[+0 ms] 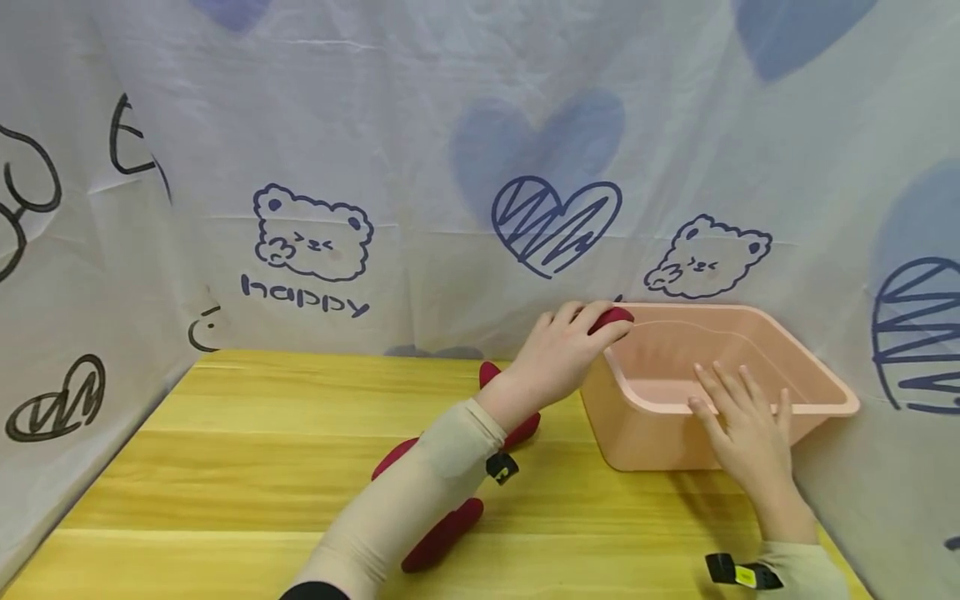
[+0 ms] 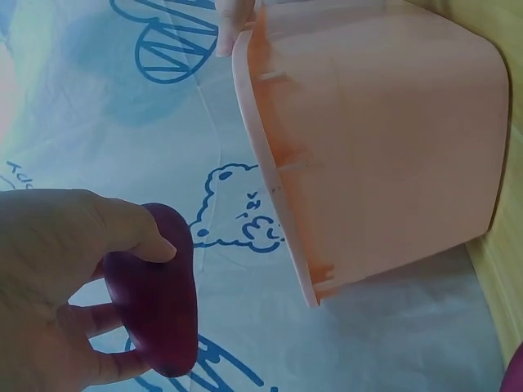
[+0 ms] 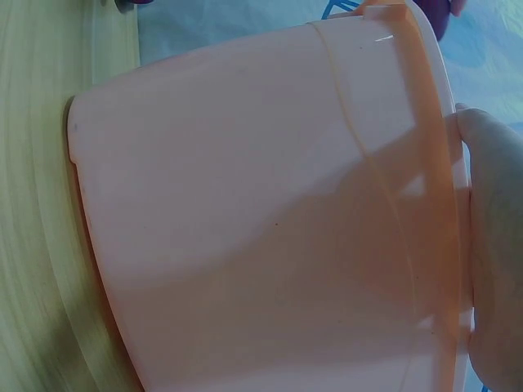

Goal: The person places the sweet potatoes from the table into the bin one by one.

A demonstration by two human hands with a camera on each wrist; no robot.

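Observation:
My left hand [image 1: 557, 357] grips a smooth, elongated dark red sweet potato [image 2: 155, 302], thumb on one side and fingers on the other. It holds the sweet potato up at the left rim of a pink plastic basin [image 1: 660, 437], level with the top edge. Over the near rim lies my right hand [image 1: 753, 446], its fingers spread and straight, reaching over the inside. In the right wrist view that hand [image 3: 498, 237] touches the rim along the basin's side. The basin's floor shows partly behind the fingers.
Several more dark red sweet potatoes lie on the wooden table [image 1: 247, 467] around my left forearm: one nearest the front [image 1: 444, 535], one left of the sleeve [image 1: 393, 457], others partly hidden behind the wrist. A printed white cloth [image 1: 420, 275] hangs behind and along both sides.

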